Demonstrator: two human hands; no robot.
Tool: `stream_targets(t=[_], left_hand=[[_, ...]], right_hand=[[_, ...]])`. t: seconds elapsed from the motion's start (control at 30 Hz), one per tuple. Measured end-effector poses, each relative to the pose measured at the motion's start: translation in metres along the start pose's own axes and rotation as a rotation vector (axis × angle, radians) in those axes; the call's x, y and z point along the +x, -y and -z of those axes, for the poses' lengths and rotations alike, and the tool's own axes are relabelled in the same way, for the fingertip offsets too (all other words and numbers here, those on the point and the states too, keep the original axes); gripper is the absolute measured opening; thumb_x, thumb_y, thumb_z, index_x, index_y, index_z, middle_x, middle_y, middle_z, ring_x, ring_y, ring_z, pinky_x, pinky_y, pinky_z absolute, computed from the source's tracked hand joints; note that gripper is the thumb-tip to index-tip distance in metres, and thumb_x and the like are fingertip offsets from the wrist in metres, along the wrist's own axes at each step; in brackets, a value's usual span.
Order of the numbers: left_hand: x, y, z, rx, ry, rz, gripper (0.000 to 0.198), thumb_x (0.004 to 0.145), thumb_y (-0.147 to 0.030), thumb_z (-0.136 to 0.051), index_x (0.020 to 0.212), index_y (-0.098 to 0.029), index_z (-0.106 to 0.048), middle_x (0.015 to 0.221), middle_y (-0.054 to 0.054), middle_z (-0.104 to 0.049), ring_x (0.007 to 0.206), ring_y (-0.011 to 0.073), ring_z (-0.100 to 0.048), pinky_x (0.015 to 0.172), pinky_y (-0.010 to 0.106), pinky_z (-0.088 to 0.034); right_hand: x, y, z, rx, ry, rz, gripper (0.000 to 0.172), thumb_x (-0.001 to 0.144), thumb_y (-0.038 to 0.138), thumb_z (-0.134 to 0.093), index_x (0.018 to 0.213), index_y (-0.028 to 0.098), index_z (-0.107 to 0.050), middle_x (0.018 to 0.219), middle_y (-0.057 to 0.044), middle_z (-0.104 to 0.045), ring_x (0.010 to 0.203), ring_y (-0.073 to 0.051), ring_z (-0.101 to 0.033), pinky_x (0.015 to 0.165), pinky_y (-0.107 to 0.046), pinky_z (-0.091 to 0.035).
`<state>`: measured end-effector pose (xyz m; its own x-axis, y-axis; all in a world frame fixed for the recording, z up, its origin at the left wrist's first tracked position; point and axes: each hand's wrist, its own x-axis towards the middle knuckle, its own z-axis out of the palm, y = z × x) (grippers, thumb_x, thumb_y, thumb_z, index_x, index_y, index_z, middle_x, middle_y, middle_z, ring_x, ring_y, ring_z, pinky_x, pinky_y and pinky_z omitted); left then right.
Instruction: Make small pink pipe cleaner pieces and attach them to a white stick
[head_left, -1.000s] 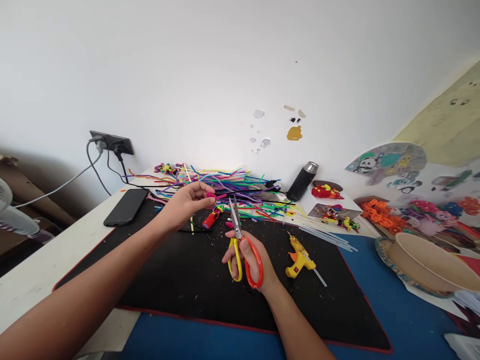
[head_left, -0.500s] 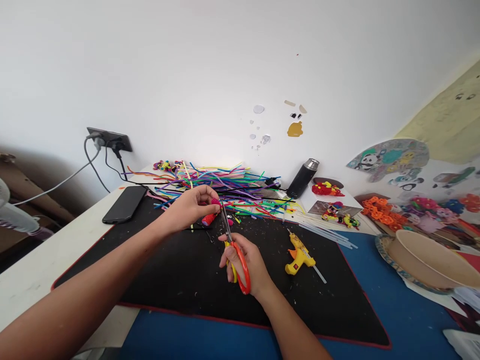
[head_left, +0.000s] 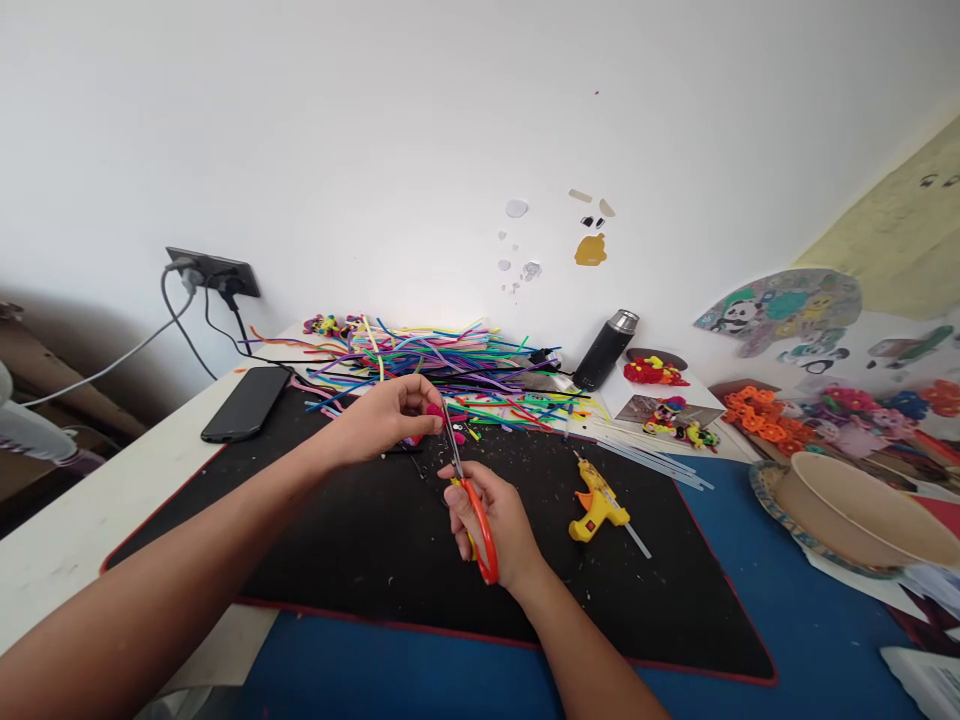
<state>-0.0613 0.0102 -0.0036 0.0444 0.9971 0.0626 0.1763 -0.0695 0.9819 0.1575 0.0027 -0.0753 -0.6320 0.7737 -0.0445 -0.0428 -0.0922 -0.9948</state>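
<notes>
My left hand [head_left: 397, 415] pinches a small magenta fuzzy piece [head_left: 434, 410], which looks like pipe cleaner, between thumb and fingers. Scissors [head_left: 484, 535] with orange and yellow handles are in my right hand [head_left: 499, 515], its fingers through the loops. Their blades point up and away from me, right beside the magenta piece; whether they touch it I cannot tell. A red and blue item [head_left: 412, 440] lies partly hidden behind my left hand. Small pink bits lie on the black mat [head_left: 337, 540] near the blades.
Many coloured pipe cleaners [head_left: 442, 355] are heaped along the wall. To the right lie a yellow glue gun [head_left: 598, 505], clear glue sticks [head_left: 660, 462], a black flask [head_left: 606, 350] and a beige bowl [head_left: 862, 500]. A phone [head_left: 246, 404] rests at left.
The scissor handles have drawn closer together and the yellow one is now mostly hidden. Both hands stay in nearly the same place; the whole view has shifted slightly.
</notes>
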Motion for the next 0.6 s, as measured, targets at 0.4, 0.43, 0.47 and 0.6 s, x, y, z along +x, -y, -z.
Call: stream_targets(t=[0.4, 0.43, 0.47, 0.6], left_hand=[[0.0012, 0.003, -0.0038, -0.061, 0.0, 0.019, 0.029, 0.071, -0.031, -0.087, 0.085, -0.02, -0.064, 0.079, 0.002, -0.072, 0.074, 0.0179, -0.067, 0.066, 0.028, -0.052], [0.0013, 0.0035, -0.0042, -0.063, 0.0, 0.022, 0.029, 0.071, -0.031, -0.087, 0.085, -0.02, -0.064, 0.08, 0.003, -0.072, 0.074, 0.0179, -0.067, 0.066, 0.028, -0.052], [0.0015, 0.0038, -0.0047, -0.066, 0.0, 0.026, 0.029, 0.071, -0.032, -0.086, 0.086, -0.02, -0.064, 0.08, 0.003, -0.073, 0.074, 0.0178, -0.067, 0.066, 0.027, -0.052], [0.0019, 0.0049, -0.0069, -0.077, -0.003, 0.034, 0.03, 0.07, -0.031, -0.087, 0.085, -0.019, -0.063, 0.08, 0.002, -0.072, 0.075, 0.0173, -0.067, 0.067, 0.027, -0.05]], right_hand=[[-0.0017, 0.0002, -0.0031, 0.011, -0.028, 0.013, 0.046, 0.089, 0.061, -0.07, 0.108, 0.019, -0.063, 0.055, 0.01, -0.049, 0.033, -0.007, -0.043, 0.035, -0.019, -0.035], [-0.0017, 0.0007, -0.0033, 0.006, -0.035, 0.013, 0.046, 0.089, 0.06, -0.07, 0.107, 0.019, -0.063, 0.054, 0.01, -0.049, 0.033, -0.007, -0.043, 0.035, -0.019, -0.036], [-0.0019, 0.0013, -0.0034, -0.002, -0.044, 0.013, 0.045, 0.089, 0.06, -0.07, 0.106, 0.019, -0.064, 0.053, 0.01, -0.048, 0.033, -0.007, -0.042, 0.035, -0.019, -0.036], [-0.0027, 0.0035, -0.004, -0.06, -0.077, 0.006, 0.044, 0.09, 0.062, -0.068, 0.098, 0.02, -0.064, 0.05, 0.01, -0.045, 0.032, -0.007, -0.04, 0.033, -0.019, -0.034]])
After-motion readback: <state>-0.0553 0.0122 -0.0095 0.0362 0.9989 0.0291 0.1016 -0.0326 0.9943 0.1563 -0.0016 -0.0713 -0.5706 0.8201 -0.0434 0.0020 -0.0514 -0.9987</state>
